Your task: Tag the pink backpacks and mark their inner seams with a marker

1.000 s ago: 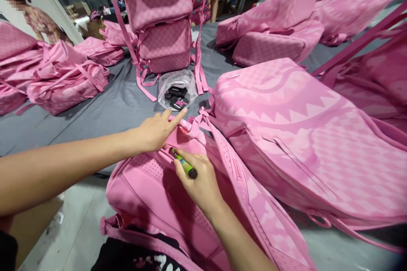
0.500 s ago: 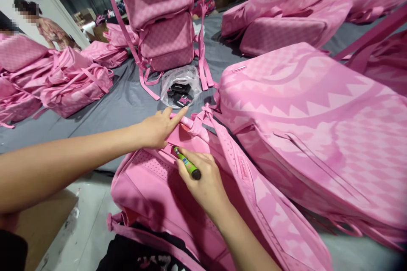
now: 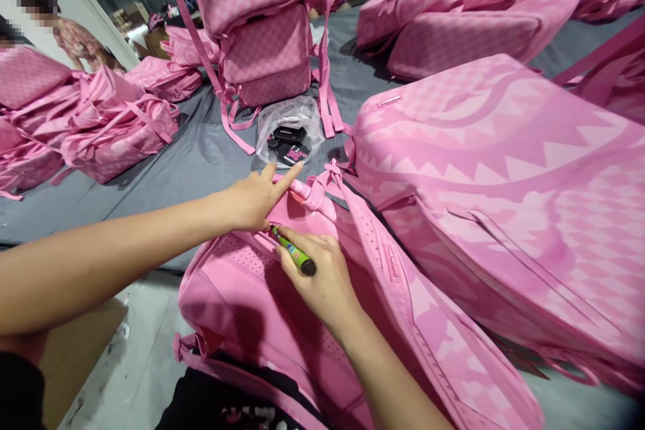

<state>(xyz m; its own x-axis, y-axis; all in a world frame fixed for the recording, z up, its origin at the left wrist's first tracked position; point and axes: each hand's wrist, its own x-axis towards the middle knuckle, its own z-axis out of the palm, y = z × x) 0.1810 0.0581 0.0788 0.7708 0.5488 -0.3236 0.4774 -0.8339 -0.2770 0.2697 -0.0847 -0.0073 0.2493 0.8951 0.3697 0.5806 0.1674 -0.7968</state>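
Observation:
A pink backpack (image 3: 226, 309) lies at the table's front edge, its padded, dotted back side facing up. My left hand (image 3: 254, 201) presses on the top of this backpack near its handle, with fingers spread. Between the fingers of my right hand (image 3: 320, 272) is a green marker (image 3: 295, 252) with a black end. The marker's tip points at the upper part of the backpack, just below my left hand. Beyond my left fingertips sits a clear plastic bag (image 3: 289, 138) with black tags in it.
A large pink backpack (image 3: 484, 168) lies on the right. Another backpack (image 3: 267, 47) stands behind the plastic bag. More pink bags (image 3: 115, 127) are piled on the left of the grey-covered table (image 3: 166, 181). Two people and part of another are in the background.
The view has shifted slightly. The marker's tip is a little closer to my left hand, and both hands keep their hold.

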